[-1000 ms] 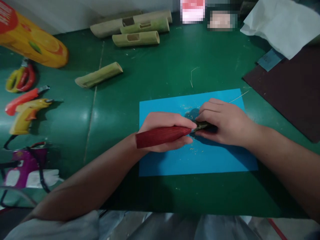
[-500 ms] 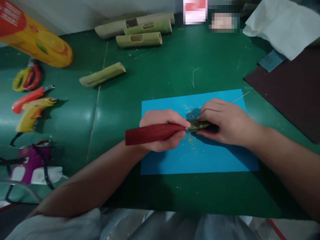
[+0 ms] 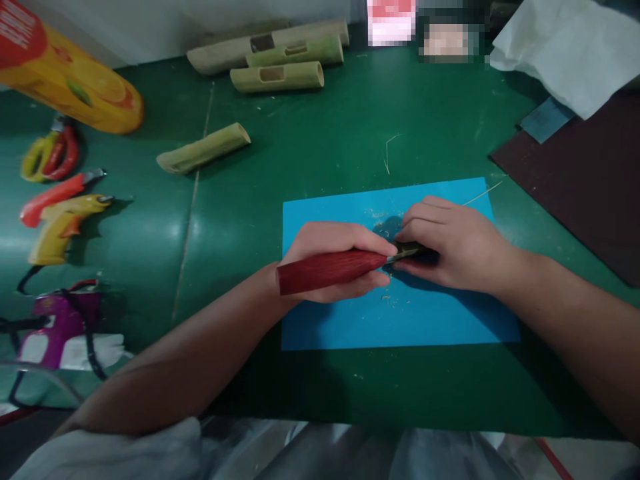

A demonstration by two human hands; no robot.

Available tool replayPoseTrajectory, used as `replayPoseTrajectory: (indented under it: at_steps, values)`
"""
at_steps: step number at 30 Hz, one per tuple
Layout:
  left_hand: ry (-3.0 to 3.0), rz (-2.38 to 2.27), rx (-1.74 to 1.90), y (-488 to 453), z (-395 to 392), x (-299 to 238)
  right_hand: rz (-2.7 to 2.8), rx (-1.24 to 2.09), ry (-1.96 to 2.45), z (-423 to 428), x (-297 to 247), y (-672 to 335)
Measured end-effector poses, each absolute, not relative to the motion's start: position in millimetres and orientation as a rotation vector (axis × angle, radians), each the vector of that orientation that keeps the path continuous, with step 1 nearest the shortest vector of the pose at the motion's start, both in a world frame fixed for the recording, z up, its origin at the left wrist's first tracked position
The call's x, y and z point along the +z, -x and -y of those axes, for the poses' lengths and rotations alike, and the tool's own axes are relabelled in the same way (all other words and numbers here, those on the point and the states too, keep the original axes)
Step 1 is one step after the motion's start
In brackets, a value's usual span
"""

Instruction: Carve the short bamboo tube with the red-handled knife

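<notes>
My left hand (image 3: 340, 243) is closed around the red wooden handle (image 3: 330, 272) of a carving knife, thumb and fingers near its front end. The knife's short metal blade (image 3: 400, 255) points right and lies against a dark green bamboo piece (image 3: 414, 248). Over at the right, my right hand (image 3: 453, 243) grips that bamboo piece, and its fingers and palm hide most of it. Both hands are above a blue sheet (image 3: 330, 330), where pale shavings (image 3: 393, 300) are scattered.
Cut bamboo tubes (image 3: 277, 78) lie at the back, with one shorter bamboo tube (image 3: 204, 148) nearer. On the left are scissors (image 3: 50, 153), a red-handled tool (image 3: 55, 199), a yellow glue gun (image 3: 63, 230), a purple device (image 3: 65, 320) with cables and an orange bottle (image 3: 90, 80). A dark board (image 3: 580, 187) lies right.
My left hand has pushed the knife a little to the right, its handle shifting toward my right hand. My right hand has stayed in place on the bamboo piece.
</notes>
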State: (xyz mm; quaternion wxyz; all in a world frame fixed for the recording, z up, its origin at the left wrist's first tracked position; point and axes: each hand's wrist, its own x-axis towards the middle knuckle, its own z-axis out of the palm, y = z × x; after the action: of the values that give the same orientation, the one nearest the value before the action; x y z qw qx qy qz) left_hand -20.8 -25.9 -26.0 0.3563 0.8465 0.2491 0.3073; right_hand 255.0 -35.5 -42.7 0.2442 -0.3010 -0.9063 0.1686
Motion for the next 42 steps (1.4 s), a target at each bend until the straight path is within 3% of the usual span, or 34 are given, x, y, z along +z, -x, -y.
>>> replayPoseTrajectory:
  at_steps: [17, 27, 42]
  values:
    - [-2.166, -0.704, 0.950, 21.7, 29.6, -21.2, 2.479, 0.436, 0.823, 35.7, -43.6, -254.8]
    - [-2.204, -0.769, 0.630, 21.2, 32.6, -10.5, 2.473, 0.439, 0.801, 35.5, -43.0, -254.4]
    - [-2.227, -0.814, 0.875, 19.5, 36.0, -17.3, 2.458, 0.462, 0.824, 35.0, -44.8, -255.7]
